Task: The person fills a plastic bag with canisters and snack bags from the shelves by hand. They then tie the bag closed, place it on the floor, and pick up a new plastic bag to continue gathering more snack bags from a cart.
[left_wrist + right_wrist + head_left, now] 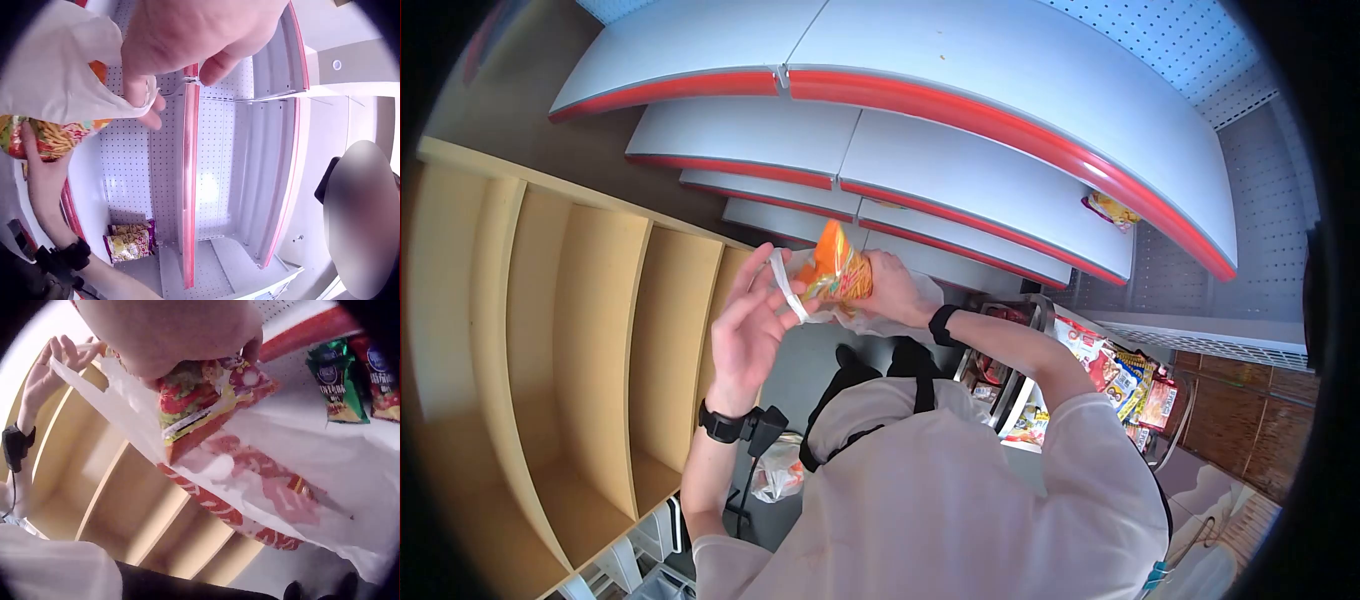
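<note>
A white plastic bag (59, 69) hangs by its handle from the fingers of my left hand (745, 335). The handle (786, 288) loops over those fingers, held near the bag's mouth. My right hand (895, 290) grips an orange snack packet (832, 262) with noodle-like pieces pictured on it, at the bag's opening. In the right wrist view, this packet (194, 403) lies tilted against the white plastic, partly covered by the hand. Red printing (269, 478) shows on the bag's side.
White shelves with red edges (1000, 115) rise ahead. Purple-edged snack packets (130, 242) and a green packet (337, 381) sit on shelves. Wooden shelving (590, 300) stands left; a cart of snacks (1120, 370) is right. Another plastic bag (778, 472) lies low, and a person (362, 219) is nearby.
</note>
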The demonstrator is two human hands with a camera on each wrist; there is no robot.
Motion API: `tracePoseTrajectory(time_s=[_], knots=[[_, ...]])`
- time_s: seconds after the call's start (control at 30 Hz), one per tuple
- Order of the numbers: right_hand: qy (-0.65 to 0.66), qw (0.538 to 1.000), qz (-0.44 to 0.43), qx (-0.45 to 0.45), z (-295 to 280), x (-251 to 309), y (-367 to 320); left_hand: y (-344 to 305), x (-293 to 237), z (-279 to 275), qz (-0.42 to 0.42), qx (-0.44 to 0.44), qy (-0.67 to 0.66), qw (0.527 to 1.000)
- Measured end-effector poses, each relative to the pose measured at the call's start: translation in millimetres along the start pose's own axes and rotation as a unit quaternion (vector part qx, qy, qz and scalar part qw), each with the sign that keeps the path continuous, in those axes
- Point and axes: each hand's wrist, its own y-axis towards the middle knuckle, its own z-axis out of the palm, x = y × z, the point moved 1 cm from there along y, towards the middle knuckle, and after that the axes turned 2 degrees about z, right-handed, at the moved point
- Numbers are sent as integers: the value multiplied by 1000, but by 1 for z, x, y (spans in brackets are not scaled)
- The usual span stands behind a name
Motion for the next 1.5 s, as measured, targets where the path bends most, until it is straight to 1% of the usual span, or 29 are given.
tracePoseTrajectory(time_s=[0.03,0.07,0.13,0.17,0.27,0.33,0.37,0.43,0.47,0.53,0.57,0.63,0.67,0.73,0.8,0.87,0.9,0.97,1.0,1.07,1.1,1.17,1.2,1.27,1.3,1.33,1.4,1.47,1.5], knots=[[-60,997,-53,2,8,-9,1,-1,-1,2,0,0,2,1000],[-59,997,-54,3,16,-19,2,-2,-1,4,-3,8,-4,1000],[-173,977,-122,33,30,-35,5,-3,-3,7,-4,13,-12,1000],[-173,976,-125,36,35,-40,7,-4,-3,9,-4,13,-7,1000],[-218,958,-175,59,52,-42,12,-9,-5,15,-3,10,-4,1000],[-279,936,-203,70,63,-38,17,-11,-6,17,-1,11,-5,1000],[-277,936,-206,72,68,-36,21,-12,-7,17,3,14,-3,1000],[-258,935,-176,166,72,-25,28,-14,-8,17,6,15,-2,1000],[-258,935,-177,167,72,-20,29,-14,-10,16,15,21,-4,1000],[-115,952,-210,190,71,-13,28,-17,-13,14,25,25,-8,999],[-116,952,-210,191,69,-13,28,-19,-15,11,33,22,-13,999],[-182,921,-264,223,64,-18,30,-22,-20,3,40,21,-20,999],[-185,921,-262,222,57,-23,30,-25,-24,-2,45,13,-29,998],[-302,886,-276,219,35,-40,26,-29,-28,-8,58,-4,-28,998],[-401,854,-263,203,15,-74,25,-33,-29,-20,55,-9,-36,998],[-499,820,-156,232,-8,-110,23,-35,-27,-32,49,-16,-43,998],[-503,819,-149,233,-25,-120,20,-37,-28,-37,45,-12,-48,998],[-432,864,6,258,-65,-143,15,-37,-24,-42,45,-21,-46,998],[-439,860,22,258,-84,-152,13,-37,-22,-43,41,-26,-52,997],[-286,944,-58,152,-124,-166,4,-34,-16,-50,30,-29,-55,998],[-295,942,-44,154,-144,-161,-3,-32,-11,-52,26,-26,-51,998],[-271,953,-80,109,-182,-118,-16,-29,-1,-53,8,-24,-60,998],[-273,953,-70,111,-195,-110,-23,-27,2,-54,-1,-23,-57,998],[-256,966,-39,19,-227,-105,-37,-23,9,-57,-12,-15,-55,998],[-257,963,-46,-63,-243,-106,-43,-22,11,-57,-16,-13,-56,998],[-257,954,-52,-145,-262,-108,-49,-20,13,-58,-22,-14,-58,998],[-293,904,45,-309,-301,-114,-63,-15,15,-57,-31,-12,-58,998],[-278,866,118,-398,-334,-130,-81,-12,15,-56,-31,-6,-66,997],[-363,812,107,-445,-347,-141,-89,-10,15,-56,-30,-3,-64,997]])
